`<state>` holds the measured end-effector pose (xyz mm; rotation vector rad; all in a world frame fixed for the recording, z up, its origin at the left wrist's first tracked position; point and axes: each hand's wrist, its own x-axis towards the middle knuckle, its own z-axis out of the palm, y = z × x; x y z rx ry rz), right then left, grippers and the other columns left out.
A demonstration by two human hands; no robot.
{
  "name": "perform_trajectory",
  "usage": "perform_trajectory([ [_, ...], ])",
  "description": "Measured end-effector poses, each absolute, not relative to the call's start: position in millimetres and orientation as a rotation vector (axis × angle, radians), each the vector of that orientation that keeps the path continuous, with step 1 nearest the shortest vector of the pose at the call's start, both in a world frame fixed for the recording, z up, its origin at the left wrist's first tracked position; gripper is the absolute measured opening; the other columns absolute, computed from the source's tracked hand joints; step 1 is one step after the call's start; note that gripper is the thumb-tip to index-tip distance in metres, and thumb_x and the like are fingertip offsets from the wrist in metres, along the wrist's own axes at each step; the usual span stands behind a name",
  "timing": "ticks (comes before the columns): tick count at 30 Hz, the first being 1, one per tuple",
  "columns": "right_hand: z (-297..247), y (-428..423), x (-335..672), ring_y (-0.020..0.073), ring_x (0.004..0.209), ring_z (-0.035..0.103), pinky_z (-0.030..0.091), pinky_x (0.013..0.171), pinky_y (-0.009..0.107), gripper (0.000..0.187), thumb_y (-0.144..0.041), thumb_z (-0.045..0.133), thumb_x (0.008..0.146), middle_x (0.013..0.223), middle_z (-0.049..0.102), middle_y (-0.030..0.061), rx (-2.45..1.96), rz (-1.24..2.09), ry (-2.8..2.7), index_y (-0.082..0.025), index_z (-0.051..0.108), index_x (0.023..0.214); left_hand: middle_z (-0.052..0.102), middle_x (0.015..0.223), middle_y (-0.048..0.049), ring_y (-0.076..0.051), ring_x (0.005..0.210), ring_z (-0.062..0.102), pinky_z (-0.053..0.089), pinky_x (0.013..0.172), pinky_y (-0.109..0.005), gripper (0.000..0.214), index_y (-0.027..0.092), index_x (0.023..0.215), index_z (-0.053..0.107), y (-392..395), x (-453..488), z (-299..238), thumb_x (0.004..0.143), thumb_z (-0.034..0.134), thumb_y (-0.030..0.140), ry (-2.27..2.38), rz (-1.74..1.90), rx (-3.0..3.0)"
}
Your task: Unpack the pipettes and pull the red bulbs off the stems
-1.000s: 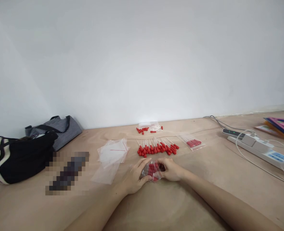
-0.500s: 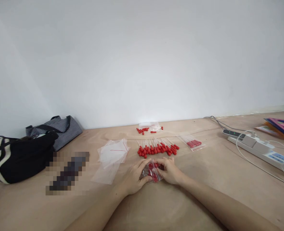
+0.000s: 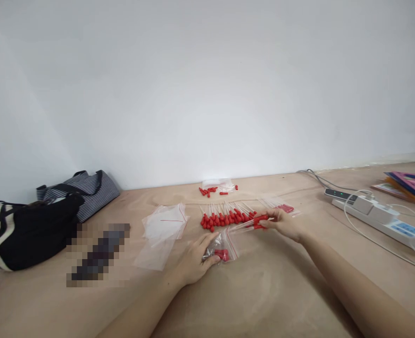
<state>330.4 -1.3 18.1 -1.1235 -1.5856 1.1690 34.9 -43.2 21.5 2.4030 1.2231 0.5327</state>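
Clasping the bag (image 3: 217, 241) by its left side with the left hand (image 3: 195, 258), with thumb and fingers closed around the plastic, and showing red bulbs (image 3: 222, 255) through the film near the thumb. Best to grip lightly: enough to steady the bag low at the desk (image 3: 281, 291), not so hard as to squash its mouth flat. Pinching a bunch of droppers (image 3: 260, 222) between thumb and fingers of the right hand (image 3: 281, 225), by the red ends, with pale stems aimed left at the upper corner of the mouth. Cannot tell the exact count, nor the place of the stem tips, inside the plastic or just over it. Probably wise to gather the tips, level the bunch with the opening, then slide along the bag's length, clear of the seal strip (image 3: 231, 246), so as not to snag or pierce the film. In case of clinging sides, worth parting the mouth with a left fingertip. Also worth passing without brushing the row (image 3: 225, 218) just beyond, or the second bag (image 3: 285, 208), partly hidden behind the right hand
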Motion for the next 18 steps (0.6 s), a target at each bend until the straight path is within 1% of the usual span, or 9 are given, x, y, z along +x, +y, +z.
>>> perform_trajectory([
  [2, 16.7, 5.1, 343.9, 0.013, 0.066, 0.059, 0.049, 0.063, 0.027, 0.033, -0.036, 0.067, 0.059, 0.078, 0.066, 0.0031, -1.144, 1.164, -1.409, -0.016, 0.063, 0.085, 0.044, 0.128, -0.0041, -0.021, 0.115, 0.041, 0.034, 0.095, -0.037, 0.049, 0.026, 0.126, 0.035, -43.2, 34.7, 21.4, 0.08, 0.049, 0.033, 1.221, 0.531, 2.397],
  [5, 8.5, 16.3, 347.7, 0.0146, 0.073, 0.061, 0.05, 0.065, 0.025, 0.028, -0.032, 0.064, 0.064, 0.083, 0.066, 0.0054, -1.24, 1.025, -1.097, -0.015, 0.061, 0.086, 0.044, 0.127, -0.0045, -0.021, 0.114, 0.041, 0.034, 0.095, -0.038, 0.048, 0.026, 0.126, 0.035, -42.0, 34.0, 18.5, 0.08, 0.049, 0.033, 1.207, 0.551, 2.411],
  [9, -5.3, 29.0, 331.5, 0.0163, 0.079, 0.063, 0.052, 0.064, 0.023, 0.022, -0.029, 0.057, 0.071, 0.088, 0.065, 0.0076, -1.348, 0.915, -0.978, -0.015, 0.058, 0.088, 0.044, 0.127, -0.0052, -0.021, 0.115, 0.041, 0.034, 0.095, -0.037, 0.048, 0.025, 0.125, 0.036, -40.3, 33.0, 14.5, 0.08, 0.049, 0.035, 1.209, 0.558, 2.435],
  [12, -11.9, 33.3, 318.0, 0.0166, 0.075, 0.064, 0.052, 0.061, 0.023, 0.023, -0.028, 0.053, 0.074, 0.086, 0.066, 0.0076, -1.417, 0.892, -0.978, -0.015, 0.057, 0.092, 0.043, 0.127, -0.0052, -0.021, 0.115, 0.041, 0.034, 0.095, -0.037, 0.048, 0.025, 0.126, 0.035, -41.2, 32.7, 14.5, 0.08, 0.048, 0.035, 1.218, 0.547, 2.441],
  [15, -14.7, 33.5, 310.2, 0.0167, 0.068, 0.064, 0.051, 0.058, 0.024, 0.026, -0.029, 0.053, 0.074, 0.082, 0.067, 0.0074, -1.494, 0.883, -1.014, -0.015, 0.056, 0.095, 0.043, 0.127, -0.0049, -0.02, 0.114, 0.042, 0.035, 0.094, -0.036, 0.048, 0.025, 0.126, 0.034, -42.7, 33.1, 16.3, 0.081, 0.047, 0.036, 1.222, 0.54, 2.442],
  [18, -14.2, 32.0, 307.8, 0.0161, 0.06, 0.064, 0.049, 0.059, 0.025, 0.026, -0.03, 0.057, 0.071, 0.077, 0.067, 0.0065, -1.562, 0.882, -1.074, -0.014, 0.058, 0.091, 0.044, 0.127, -0.0051, -0.021, 0.113, 0.043, 0.035, 0.094, -0.036, 0.048, 0.025, 0.126, 0.035, -42.9, 34.0, 17.6, 0.081, 0.048, 0.035, 1.227, 0.534, 2.443],
])
